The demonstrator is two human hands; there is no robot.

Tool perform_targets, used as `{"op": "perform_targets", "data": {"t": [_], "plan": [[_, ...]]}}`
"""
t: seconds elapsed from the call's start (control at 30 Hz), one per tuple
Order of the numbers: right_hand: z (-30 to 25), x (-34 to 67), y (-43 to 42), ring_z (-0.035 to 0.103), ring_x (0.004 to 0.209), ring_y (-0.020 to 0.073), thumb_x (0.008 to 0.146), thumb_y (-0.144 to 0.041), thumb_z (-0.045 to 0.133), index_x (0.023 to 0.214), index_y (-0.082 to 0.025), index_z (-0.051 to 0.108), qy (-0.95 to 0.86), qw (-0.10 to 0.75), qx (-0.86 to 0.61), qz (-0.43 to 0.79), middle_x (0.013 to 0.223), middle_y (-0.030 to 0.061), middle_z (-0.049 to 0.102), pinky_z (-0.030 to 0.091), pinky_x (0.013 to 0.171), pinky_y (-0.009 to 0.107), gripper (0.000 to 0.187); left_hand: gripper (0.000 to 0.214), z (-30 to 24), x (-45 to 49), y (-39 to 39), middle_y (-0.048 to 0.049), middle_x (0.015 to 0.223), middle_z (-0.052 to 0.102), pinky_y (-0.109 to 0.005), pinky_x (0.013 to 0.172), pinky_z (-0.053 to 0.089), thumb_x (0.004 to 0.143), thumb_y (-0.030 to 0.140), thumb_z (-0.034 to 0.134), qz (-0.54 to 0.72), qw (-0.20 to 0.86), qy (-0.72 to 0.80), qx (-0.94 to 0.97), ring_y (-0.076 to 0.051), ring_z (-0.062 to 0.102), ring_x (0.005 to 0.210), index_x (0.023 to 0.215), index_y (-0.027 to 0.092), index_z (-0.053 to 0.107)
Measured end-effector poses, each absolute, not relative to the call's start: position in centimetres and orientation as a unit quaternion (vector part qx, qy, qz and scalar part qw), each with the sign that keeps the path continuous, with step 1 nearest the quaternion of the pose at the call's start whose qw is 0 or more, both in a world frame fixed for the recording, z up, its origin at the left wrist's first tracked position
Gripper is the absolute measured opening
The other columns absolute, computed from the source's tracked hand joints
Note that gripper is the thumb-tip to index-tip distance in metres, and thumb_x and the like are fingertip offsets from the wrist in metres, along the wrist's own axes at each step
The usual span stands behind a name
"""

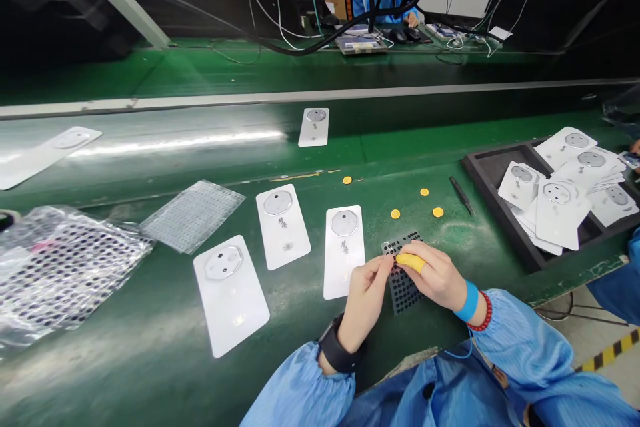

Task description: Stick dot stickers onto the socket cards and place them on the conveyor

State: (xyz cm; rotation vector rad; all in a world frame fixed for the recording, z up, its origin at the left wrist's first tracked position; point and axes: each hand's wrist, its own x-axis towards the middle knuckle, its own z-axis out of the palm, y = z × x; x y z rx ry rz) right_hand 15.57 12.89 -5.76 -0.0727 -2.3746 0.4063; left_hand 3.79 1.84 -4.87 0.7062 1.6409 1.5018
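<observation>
Your left hand (367, 290) and right hand (443, 280) are meeting fingertips-closed at the black-dotted sheet (406, 292); cannot tell what they're gripping. The sheet is lying on the green table (150, 353), right of a white card (344, 261); yellow discs (395, 214) are lying beyond.

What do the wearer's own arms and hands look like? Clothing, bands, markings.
Loose blue sleeves, gathered at the cuffs. Left hand: wide black wristband. Right hand: yellow finger cover, blue wristband with thin blue cord, red beaded bracelet.
</observation>
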Motion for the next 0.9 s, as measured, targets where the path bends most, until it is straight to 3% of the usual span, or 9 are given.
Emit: {"op": "perform_targets", "data": {"t": [0.23, 0.4, 0.47, 0.5, 0.57, 0.6, 0.67, 0.77, 0.9], "plan": [[-6.6, 15.6, 13.1, 0.067, 0.091, 0.0178, 0.093, -0.012, 0.051, 0.101, -0.017, 0.064, -0.918, 0.360, -0.021, 0.163, 0.097, 0.0092, 0.069, 0.058, 0.092, 0.041, 0.016, 0.050, -6.8, 4.2, 2.3, 0.0026, 0.054, 0.041, -0.025, 0.052, 0.035, 0.086, 0.058, 0.045, 0.580, 0.376, 0.667, 0.279, -0.013, 0.038, 0.053, 0.054, 0.019, 0.045], [-7.2, 15.5, 14.2, 0.066, 0.092, 0.0189, 0.095, -0.016, 0.048, 0.098, -0.018, 0.062, -0.914, 0.314, -0.076, 0.245, 0.097, 0.0090, 0.067, 0.058, 0.083, 0.037, 0.015, 0.055, -6.3, 3.6, 2.3, -0.0023, 0.052, 0.050, -0.031, 0.058, 0.045, 0.089, 0.060, 0.039, 0.512, 0.306, 0.739, 0.314, -0.019, 0.052, 0.055, 0.052, 0.020, 0.051], [-7.5, 15.5, 14.8, 0.066, 0.088, 0.0187, 0.095, -0.017, 0.047, 0.097, -0.018, 0.061, -0.910, 0.313, -0.093, 0.254, 0.095, 0.0090, 0.066, 0.058, 0.078, 0.034, 0.014, 0.045, -5.6, 2.9, 2.0, -0.0124, 0.078, 0.065, -0.041, 0.080, 0.047, 0.090, 0.051, 0.042, 0.480, 0.231, 0.786, 0.314, -0.030, 0.061, 0.085, 0.072, 0.017, 0.064], [-7.6, 15.6, 15.1, 0.066, 0.087, 0.0185, 0.095, -0.017, 0.047, 0.096, -0.018, 0.061, -0.908, 0.315, -0.100, 0.258, 0.094, 0.0088, 0.066, 0.058, 0.076, 0.033, 0.014, 0.040, -5.2, 2.5, 1.9, -0.0188, 0.100, 0.065, -0.046, 0.093, 0.042, 0.090, 0.046, 0.044, 0.461, 0.187, 0.811, 0.308, -0.035, 0.056, 0.107, 0.091, 0.014, 0.067], [-7.6, 15.7, 15.4, 0.065, 0.086, 0.0185, 0.095, -0.017, 0.048, 0.093, -0.018, 0.060, -0.903, 0.321, -0.108, 0.264, 0.092, 0.0083, 0.066, 0.057, 0.076, 0.033, 0.012, 0.050, -4.7, 1.9, 1.7, -0.0279, 0.136, 0.046, -0.054, 0.108, 0.024, 0.089, 0.036, 0.048, 0.412, 0.118, 0.854, 0.295, -0.041, 0.030, 0.134, 0.126, 0.002, 0.053], [-7.5, 15.7, 15.4, 0.065, 0.086, 0.0185, 0.095, -0.016, 0.049, 0.093, -0.018, 0.060, -0.900, 0.326, -0.110, 0.266, 0.092, 0.0082, 0.066, 0.057, 0.075, 0.033, 0.012, 0.059, -4.6, 1.7, 1.7, -0.0307, 0.143, 0.037, -0.055, 0.111, 0.019, 0.087, 0.031, 0.049, 0.385, 0.099, 0.870, 0.293, -0.042, 0.023, 0.138, 0.135, -0.003, 0.043], [-7.1, 15.7, 15.3, 0.064, 0.086, 0.0186, 0.094, -0.015, 0.050, 0.093, -0.018, 0.060, -0.895, 0.340, -0.111, 0.267, 0.091, 0.0079, 0.066, 0.055, 0.076, 0.034, 0.010, 0.067, -4.4, 1.4, 1.8, -0.0338, 0.145, 0.034, -0.054, 0.111, 0.020, 0.086, 0.022, 0.049, 0.338, 0.087, 0.890, 0.293, -0.042, 0.028, 0.137, 0.141, -0.010, 0.029], [-6.0, 15.2, 14.9, 0.063, 0.087, 0.0184, 0.092, -0.013, 0.052, 0.094, -0.019, 0.060, -0.889, 0.359, -0.103, 0.266, 0.093, 0.0068, 0.066, 0.052, 0.087, 0.041, 0.010, 0.074, -4.2, 0.7, 2.2, -0.0345, 0.136, 0.042, -0.057, 0.103, 0.031, 0.084, 0.018, 0.052, 0.292, 0.096, 0.912, 0.271, -0.043, 0.041, 0.125, 0.145, -0.009, 0.020], [-4.8, 13.3, 14.7, 0.063, 0.091, 0.0183, 0.091, -0.013, 0.055, 0.095, -0.020, 0.061, -0.884, 0.373, -0.079, 0.269, 0.095, 0.0056, 0.067, 0.046, 0.097, 0.045, 0.010, 0.091, -3.8, -1.2, 2.7, -0.0347, 0.123, 0.049, -0.062, 0.091, 0.036, 0.072, 0.023, 0.071, 0.252, 0.129, 0.932, 0.225, -0.049, 0.048, 0.113, 0.145, -0.005, 0.024]]}}
